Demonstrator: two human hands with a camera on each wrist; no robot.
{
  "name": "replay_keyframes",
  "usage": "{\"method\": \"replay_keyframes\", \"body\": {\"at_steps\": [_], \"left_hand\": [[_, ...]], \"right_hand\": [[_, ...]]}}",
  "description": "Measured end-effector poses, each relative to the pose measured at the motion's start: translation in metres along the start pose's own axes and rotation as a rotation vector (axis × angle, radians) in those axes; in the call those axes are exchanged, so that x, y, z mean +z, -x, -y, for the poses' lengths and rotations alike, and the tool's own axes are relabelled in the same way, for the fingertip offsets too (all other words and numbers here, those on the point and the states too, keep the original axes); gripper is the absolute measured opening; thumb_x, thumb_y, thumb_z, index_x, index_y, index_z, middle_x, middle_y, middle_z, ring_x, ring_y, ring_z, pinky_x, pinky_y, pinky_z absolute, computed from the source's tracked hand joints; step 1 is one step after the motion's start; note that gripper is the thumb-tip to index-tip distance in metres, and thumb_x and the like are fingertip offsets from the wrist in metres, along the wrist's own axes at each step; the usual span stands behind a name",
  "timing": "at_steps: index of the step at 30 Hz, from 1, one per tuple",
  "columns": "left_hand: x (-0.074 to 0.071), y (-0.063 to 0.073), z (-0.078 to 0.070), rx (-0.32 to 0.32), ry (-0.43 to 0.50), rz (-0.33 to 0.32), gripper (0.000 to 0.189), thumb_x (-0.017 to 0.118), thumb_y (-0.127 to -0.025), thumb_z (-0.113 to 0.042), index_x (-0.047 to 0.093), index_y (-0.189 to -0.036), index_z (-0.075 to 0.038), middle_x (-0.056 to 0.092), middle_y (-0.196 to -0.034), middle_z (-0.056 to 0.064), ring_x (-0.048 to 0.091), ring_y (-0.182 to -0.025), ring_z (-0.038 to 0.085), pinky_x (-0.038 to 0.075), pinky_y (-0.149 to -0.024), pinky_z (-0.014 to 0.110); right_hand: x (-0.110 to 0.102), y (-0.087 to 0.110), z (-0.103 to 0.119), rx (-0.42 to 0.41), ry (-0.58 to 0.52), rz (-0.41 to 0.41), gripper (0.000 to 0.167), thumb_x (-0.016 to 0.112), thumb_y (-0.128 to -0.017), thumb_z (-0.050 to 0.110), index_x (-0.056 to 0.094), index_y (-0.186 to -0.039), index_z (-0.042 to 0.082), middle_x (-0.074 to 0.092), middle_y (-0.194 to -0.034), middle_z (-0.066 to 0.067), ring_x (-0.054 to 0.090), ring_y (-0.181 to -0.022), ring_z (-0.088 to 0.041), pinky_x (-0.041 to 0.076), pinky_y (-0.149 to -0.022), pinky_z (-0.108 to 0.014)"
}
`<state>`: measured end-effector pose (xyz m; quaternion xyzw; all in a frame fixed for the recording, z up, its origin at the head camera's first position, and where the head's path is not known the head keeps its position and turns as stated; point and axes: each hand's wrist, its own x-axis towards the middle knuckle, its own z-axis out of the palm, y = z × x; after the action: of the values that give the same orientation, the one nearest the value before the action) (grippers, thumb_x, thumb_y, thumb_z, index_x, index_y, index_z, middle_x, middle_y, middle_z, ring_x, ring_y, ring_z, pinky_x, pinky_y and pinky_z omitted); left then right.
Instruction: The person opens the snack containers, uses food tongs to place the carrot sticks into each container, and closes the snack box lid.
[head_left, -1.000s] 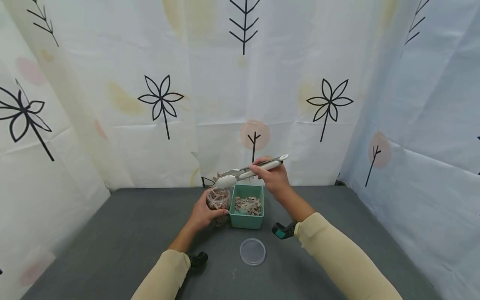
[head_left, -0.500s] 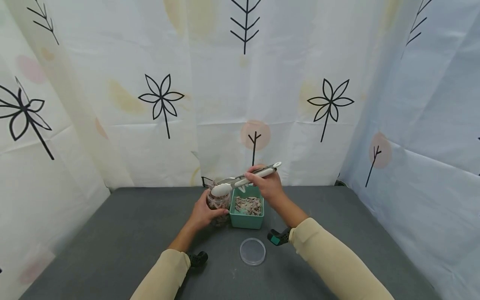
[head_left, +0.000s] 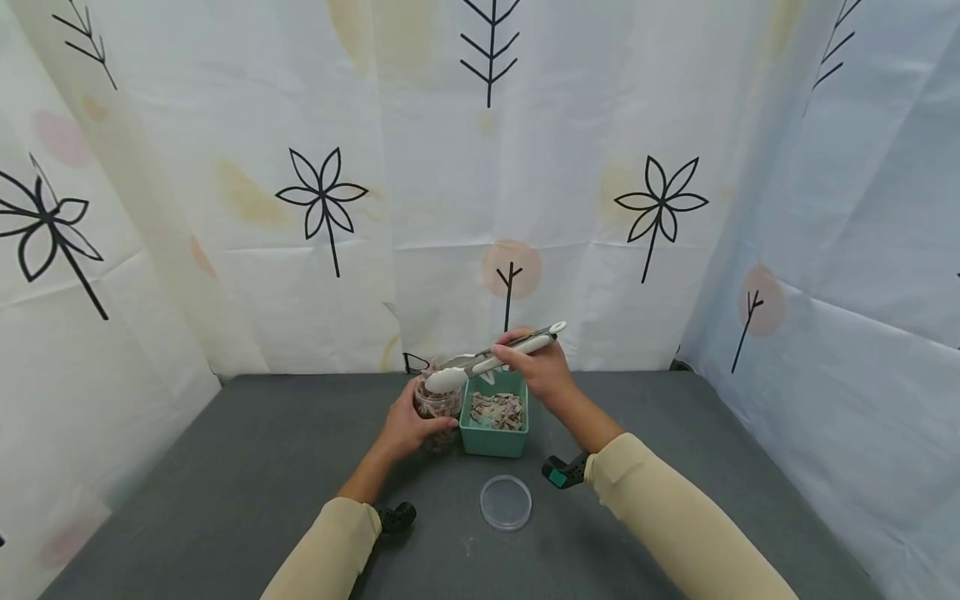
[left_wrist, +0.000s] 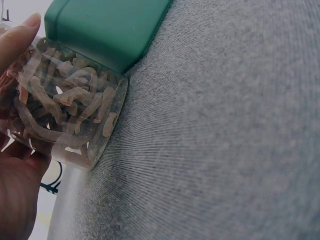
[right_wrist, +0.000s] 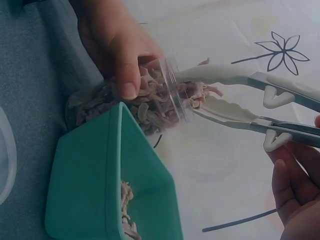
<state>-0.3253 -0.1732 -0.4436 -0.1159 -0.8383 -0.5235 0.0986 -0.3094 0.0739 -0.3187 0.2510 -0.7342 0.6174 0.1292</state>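
Note:
My left hand grips a clear plastic jar full of brownish-pink, curled dried strips. The jar stands upright on the table, beside a green box. In my right hand is a pair of tongs with white scalloped tips. Those tips straddle strips heaped at the jar's mouth, as the right wrist view shows. A layer of similar strips lies inside the green box.
A round clear lid lies flat on the dark grey table, in front of the green box. Behind the table hangs a white cloth printed with plants, which continues along both sides.
My right hand has lowered the tongs from above the jar down to its mouth, then lifted them very slightly. The left hand and jar have stayed put.

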Motion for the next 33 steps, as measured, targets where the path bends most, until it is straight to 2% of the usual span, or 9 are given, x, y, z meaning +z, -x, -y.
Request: {"method": "replay_keyframes", "body": {"at_steps": [8,15,18,20,24,26,27,29,33], "left_hand": [[-0.001,0.0,0.0,-0.003,-0.002,-0.002,0.09,0.088,-0.074,-0.023,0.036,-0.146,-0.011,0.055,-0.125,0.014,0.056,-0.11,0.03,0.047,-0.088,0.048],[0.0,0.0,0.001,0.0,-0.01,0.0,0.091,0.088,-0.073,-0.027,0.036,-0.146,-0.009,0.055,-0.124,0.015,0.056,-0.108,0.029,0.048,-0.085,0.047],[0.0,0.0,0.001,-0.002,-0.01,0.001,0.091,0.088,-0.073,-0.027,0.036,-0.146,-0.01,0.054,-0.125,0.016,0.056,-0.109,0.03,0.047,-0.086,0.048],[0.0,0.0,0.001,-0.003,-0.013,-0.002,0.091,0.088,-0.073,-0.028,0.036,-0.146,-0.01,0.054,-0.125,0.016,0.055,-0.109,0.03,0.047,-0.086,0.048],[0.0,0.0,0.001,-0.003,-0.022,-0.005,0.091,0.088,-0.073,-0.029,0.036,-0.146,-0.01,0.054,-0.126,0.016,0.055,-0.11,0.031,0.046,-0.088,0.049],[0.0,0.0,0.0,-0.004,-0.023,-0.004,0.092,0.088,-0.073,-0.029,0.036,-0.146,-0.011,0.054,-0.127,0.016,0.055,-0.11,0.031,0.045,-0.088,0.049],[0.0,0.0,0.001,-0.004,-0.022,-0.003,0.092,0.088,-0.073,-0.029,0.036,-0.146,-0.01,0.054,-0.127,0.016,0.055,-0.111,0.031,0.045,-0.088,0.049],[-0.001,0.0,0.0,-0.007,-0.021,-0.007,0.092,0.088,-0.073,-0.028,0.036,-0.146,-0.011,0.054,-0.127,0.016,0.055,-0.111,0.031,0.045,-0.089,0.049],[-0.001,-0.001,0.0,-0.004,-0.019,-0.014,0.092,0.088,-0.072,-0.029,0.037,-0.146,-0.011,0.054,-0.126,0.016,0.055,-0.11,0.031,0.045,-0.089,0.049]], "right_hand": [[-0.006,-0.004,-0.014,-0.018,0.014,-0.046,0.017,0.074,-0.088,0.012,0.072,-0.097,-0.002,0.068,-0.089,-0.008,0.06,-0.077,-0.03,0.05,-0.068,-0.033],[-0.009,-0.007,-0.013,-0.069,-0.006,-0.098,0.015,0.072,-0.088,0.01,0.07,-0.094,-0.004,0.069,-0.083,-0.009,0.062,-0.072,-0.018,0.052,-0.07,-0.05],[-0.009,-0.008,-0.011,-0.067,-0.02,-0.107,0.016,0.072,-0.089,0.01,0.07,-0.095,-0.005,0.069,-0.081,-0.008,0.063,-0.071,-0.017,0.052,-0.07,-0.053],[-0.008,-0.005,-0.002,-0.051,-0.019,-0.107,0.016,0.071,-0.089,0.009,0.069,-0.095,-0.006,0.069,-0.081,-0.011,0.064,-0.072,-0.023,0.053,-0.069,-0.051],[-0.007,0.003,0.02,-0.017,0.0,-0.12,0.018,0.069,-0.09,0.006,0.068,-0.097,-0.011,0.069,-0.08,-0.014,0.063,-0.076,-0.037,0.052,-0.072,-0.054],[-0.006,0.005,0.026,-0.009,0.011,-0.129,0.017,0.069,-0.09,0.004,0.067,-0.097,-0.011,0.069,-0.08,-0.015,0.063,-0.076,-0.037,0.051,-0.073,-0.055],[-0.006,0.005,0.025,-0.008,0.011,-0.129,0.017,0.069,-0.09,0.005,0.067,-0.097,-0.011,0.069,-0.081,-0.014,0.063,-0.077,-0.037,0.049,-0.074,-0.059],[-0.004,0.002,0.018,-0.006,0.022,-0.122,0.016,0.069,-0.09,0.005,0.067,-0.097,-0.01,0.068,-0.082,-0.015,0.063,-0.075,-0.032,0.05,-0.074,-0.057],[0.001,-0.002,-0.004,-0.004,0.042,-0.069,0.016,0.071,-0.09,0.008,0.069,-0.097,-0.006,0.067,-0.08,-0.008,0.059,-0.069,-0.019,0.051,-0.065,-0.039]]}}
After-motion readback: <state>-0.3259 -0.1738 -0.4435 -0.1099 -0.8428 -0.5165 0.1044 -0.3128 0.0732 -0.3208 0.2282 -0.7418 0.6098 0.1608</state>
